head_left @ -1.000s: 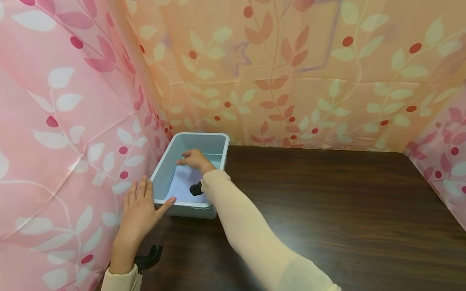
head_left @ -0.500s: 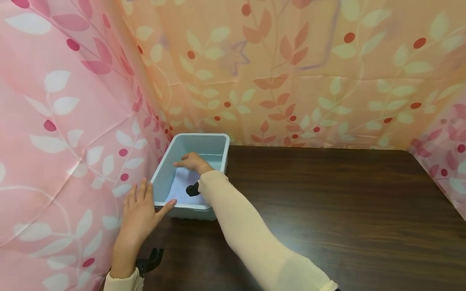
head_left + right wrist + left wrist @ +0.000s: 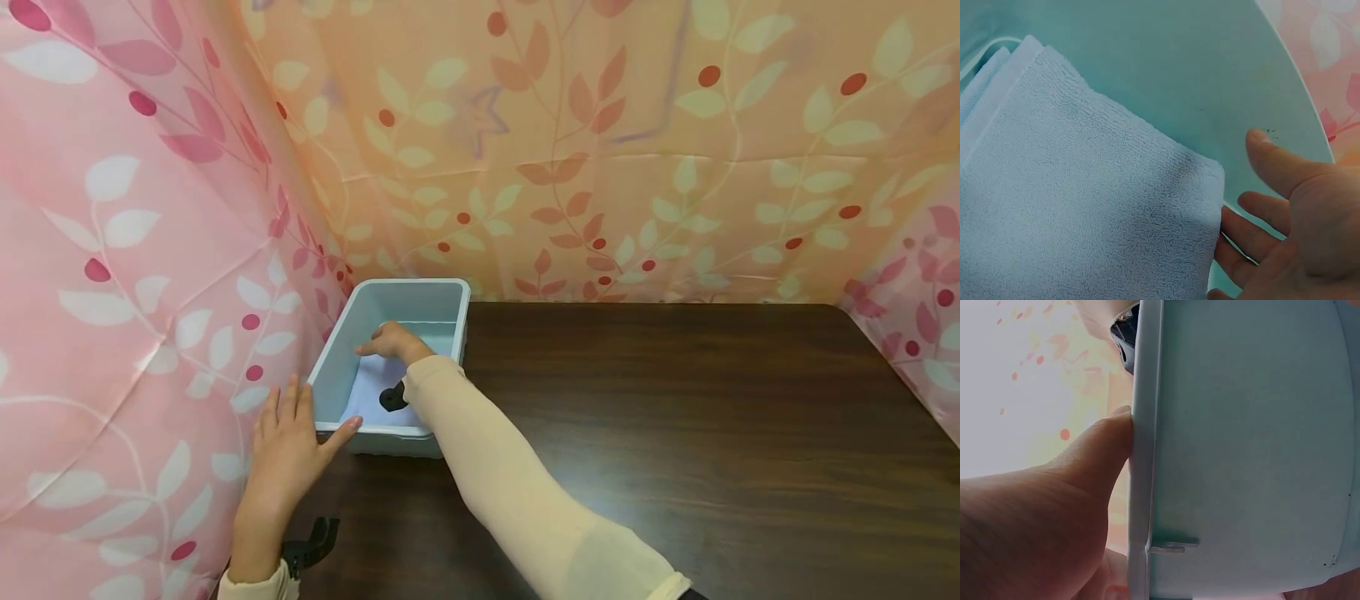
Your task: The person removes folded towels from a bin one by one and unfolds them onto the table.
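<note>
A pale folded terry towel (image 3: 366, 385) lies on the floor of a light blue-grey plastic tub (image 3: 467, 321). My right hand (image 3: 399, 342) reaches down inside the tub, above the towel's far end. In the right wrist view its fingertips touch the towel's side edge, and the thumb (image 3: 1266, 150) stands raised, away from the cloth. My left hand (image 3: 288, 442) rests at the tub's near left corner, fingers spread along the outer side and thumb over the front rim. The left wrist view shows that thumb (image 3: 1100, 447) against the rim.
The tub stands at the left of a dark wooden table (image 3: 675, 433), close to a pink flowered curtain (image 3: 172, 333). An orange flowered curtain (image 3: 600, 150) hangs behind the table. A black camera mount (image 3: 311, 542) sits at my left wrist.
My right hand has shifted slightly left and nearer inside the tub. The left hand keeps its place at the corner, and the towel still lies flat.
</note>
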`<state>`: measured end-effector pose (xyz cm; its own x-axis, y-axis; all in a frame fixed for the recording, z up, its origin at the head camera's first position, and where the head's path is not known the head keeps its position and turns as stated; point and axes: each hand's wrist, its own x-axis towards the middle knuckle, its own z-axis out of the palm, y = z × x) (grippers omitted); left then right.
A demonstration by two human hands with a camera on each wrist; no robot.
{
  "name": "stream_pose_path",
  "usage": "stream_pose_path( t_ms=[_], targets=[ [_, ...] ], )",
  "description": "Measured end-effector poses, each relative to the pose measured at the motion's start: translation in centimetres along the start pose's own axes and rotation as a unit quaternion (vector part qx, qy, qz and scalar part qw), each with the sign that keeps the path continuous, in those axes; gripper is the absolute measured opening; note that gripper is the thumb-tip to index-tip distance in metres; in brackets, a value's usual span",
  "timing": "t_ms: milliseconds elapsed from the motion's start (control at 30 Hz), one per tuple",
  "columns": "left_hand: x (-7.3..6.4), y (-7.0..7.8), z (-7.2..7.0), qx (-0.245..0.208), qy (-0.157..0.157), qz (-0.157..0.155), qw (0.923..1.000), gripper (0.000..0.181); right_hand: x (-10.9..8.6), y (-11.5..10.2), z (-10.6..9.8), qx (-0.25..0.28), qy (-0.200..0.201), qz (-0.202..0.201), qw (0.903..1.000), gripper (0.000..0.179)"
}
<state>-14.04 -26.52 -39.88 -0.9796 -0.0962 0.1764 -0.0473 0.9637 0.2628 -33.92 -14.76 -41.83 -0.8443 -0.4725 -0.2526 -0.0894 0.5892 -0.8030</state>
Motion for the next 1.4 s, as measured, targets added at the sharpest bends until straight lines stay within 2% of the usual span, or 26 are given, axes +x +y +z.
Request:
stream_pose_path(
  t_ms=[200, 400, 633, 867, 1000, 1100, 1233, 1400],
  targets=[
    [-0.1, 0.0, -0.1, 0.002, -0.002, -0.006, 1.0000, 0.102, 0.1, -0.1, 0.0, 0.011, 0.013, -0.011, 0.9998, 0.044],
    [-0.1, 0.0, -0.1, 0.001, 0.000, -0.009, 1.0000, 0.102, 0.2, 0.0, -0.1, 0.009, 0.007, -0.020, 0.9997, 0.032],
    [0.0, 0.1, -0.1, -0.001, -0.002, -0.011, 0.9999, 0.102, 0.0, 0.1, -0.1, 0.013, 0.016, -0.012, 0.9997, 0.027],
    [0.0, 0.1, -0.1, -0.002, 0.004, -0.010, 0.9999, 0.101, -0.5, -0.4, -0.3, 0.007, 0.044, -0.001, 0.9990, 0.026],
    [0.0, 0.2, -0.1, -0.010, -0.002, -0.012, 0.9999, 0.101, -0.7, -0.9, -0.7, 0.012, 0.070, 0.005, 0.9975, 0.024],
    [0.1, 0.2, -0.2, -0.013, -0.011, -0.012, 0.9998, 0.101, -0.7, -1.1, -1.1, 0.013, 0.074, 0.001, 0.9972, 0.023],
    [0.2, 0.1, -0.3, -0.012, -0.016, -0.010, 0.9997, 0.101, -0.8, -1.3, -2.1, 0.007, 0.055, -0.019, 0.9983, 0.027],
    [0.2, -0.2, -0.3, -0.011, -0.012, -0.005, 0.9999, 0.101, -1.7, -1.9, -3.9, 0.011, 0.032, -0.065, 0.9973, 0.032]
  ],
)
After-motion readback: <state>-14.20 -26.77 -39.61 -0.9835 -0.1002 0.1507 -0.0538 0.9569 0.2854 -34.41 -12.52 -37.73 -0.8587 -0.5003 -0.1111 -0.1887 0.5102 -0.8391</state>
